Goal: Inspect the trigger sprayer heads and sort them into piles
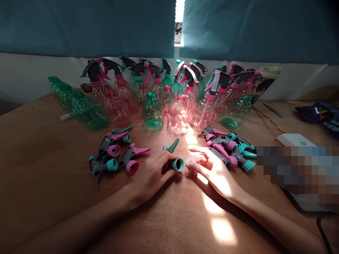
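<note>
My left hand (150, 174) lies on the brown table (47, 169), fingers wrapped round a grey spray head with a teal collar and trigger (173, 160). My right hand (212, 169) rests just to its right, pinching a small pale ring (190, 161) close to the collar's opening. A bare green bottle (153, 112) and a bare pink bottle (179, 114) stand just beyond the hands.
Piles of loose spray heads lie at left (113, 155) and right (230, 146). Several pink and green bottles with sprayers (185, 88) stand at the back; green bottles (79, 106) lie at far left. A white box (296, 140) sits at right.
</note>
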Action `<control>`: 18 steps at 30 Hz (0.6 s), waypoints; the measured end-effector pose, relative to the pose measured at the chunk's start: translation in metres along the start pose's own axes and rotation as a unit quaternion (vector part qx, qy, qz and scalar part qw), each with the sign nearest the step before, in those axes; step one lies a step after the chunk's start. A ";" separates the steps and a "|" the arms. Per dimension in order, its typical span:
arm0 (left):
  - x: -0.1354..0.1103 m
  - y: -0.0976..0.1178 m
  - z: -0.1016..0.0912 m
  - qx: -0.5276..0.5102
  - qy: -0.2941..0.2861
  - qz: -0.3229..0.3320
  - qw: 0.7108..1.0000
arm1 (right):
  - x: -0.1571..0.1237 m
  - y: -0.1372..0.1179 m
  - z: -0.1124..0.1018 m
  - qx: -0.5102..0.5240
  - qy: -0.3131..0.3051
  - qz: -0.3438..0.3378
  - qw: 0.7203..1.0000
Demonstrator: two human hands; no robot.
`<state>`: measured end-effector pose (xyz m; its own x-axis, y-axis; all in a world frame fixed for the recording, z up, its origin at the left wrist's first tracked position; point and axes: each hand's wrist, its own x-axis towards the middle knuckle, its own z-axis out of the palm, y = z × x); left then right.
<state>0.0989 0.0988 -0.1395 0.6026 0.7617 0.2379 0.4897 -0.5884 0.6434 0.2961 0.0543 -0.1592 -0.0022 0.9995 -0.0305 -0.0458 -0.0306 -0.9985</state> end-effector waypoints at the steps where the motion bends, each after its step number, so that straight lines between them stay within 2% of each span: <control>1: 0.000 0.001 0.000 -0.005 -0.002 -0.001 1.000 | 0.001 0.000 -0.002 -0.007 0.010 0.001 1.000; 6: -0.001 0.005 -0.002 -0.023 -0.018 -0.016 0.999 | -0.001 -0.007 -0.005 -0.035 0.029 -0.013 0.999; 12: 0.000 0.008 0.001 -0.058 -0.026 -0.017 0.998 | -0.007 -0.013 0.000 0.006 0.006 0.022 1.000; 16: 0.000 0.011 0.003 -0.073 -0.022 -0.030 0.997 | -0.009 -0.011 0.001 -0.012 0.003 -0.011 1.000; 18: 0.000 0.011 0.003 -0.081 -0.023 -0.038 0.996 | -0.009 -0.010 0.003 -0.003 -0.009 -0.002 1.000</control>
<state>0.1059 0.0913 -0.1341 0.5982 0.7865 0.1536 0.4289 -0.4761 0.7677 0.2936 0.0451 -0.1492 -0.0201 0.9994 -0.0267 -0.0404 -0.0275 -0.9988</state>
